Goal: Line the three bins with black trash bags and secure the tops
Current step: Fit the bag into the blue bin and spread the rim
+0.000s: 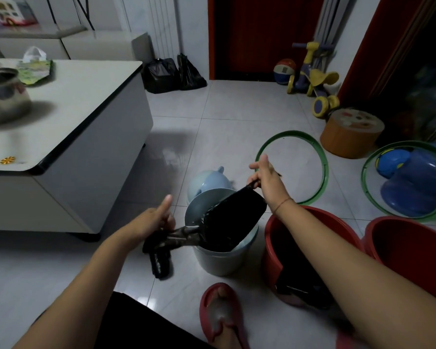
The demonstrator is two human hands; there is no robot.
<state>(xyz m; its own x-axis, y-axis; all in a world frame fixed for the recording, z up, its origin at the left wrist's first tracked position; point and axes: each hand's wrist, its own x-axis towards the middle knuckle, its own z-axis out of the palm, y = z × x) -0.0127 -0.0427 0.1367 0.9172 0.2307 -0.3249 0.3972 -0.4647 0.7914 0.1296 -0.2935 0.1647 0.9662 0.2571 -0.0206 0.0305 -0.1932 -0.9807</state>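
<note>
A black trash bag (233, 217) is stretched flat over the mouth of a pale blue bin (219, 260) on the tiled floor. My right hand (266, 176) pinches the bag's far end above the bin. My left hand (152, 221) grips the bag's near end together with a roll of black bags (160, 260), thumb raised. Right of the blue bin stand two red bins: the nearer red bin (272, 238) has dark plastic inside, partly hidden by my right forearm, and the other red bin (410, 243) sits at the right edge.
The blue bin's lid (208, 181) lies behind it. Two green rings (322, 167) lie on the floor, one around blue toys (413, 180). A white low table (86, 122) with a metal pot stands left. My foot in a red slipper (220, 313) is near the bins.
</note>
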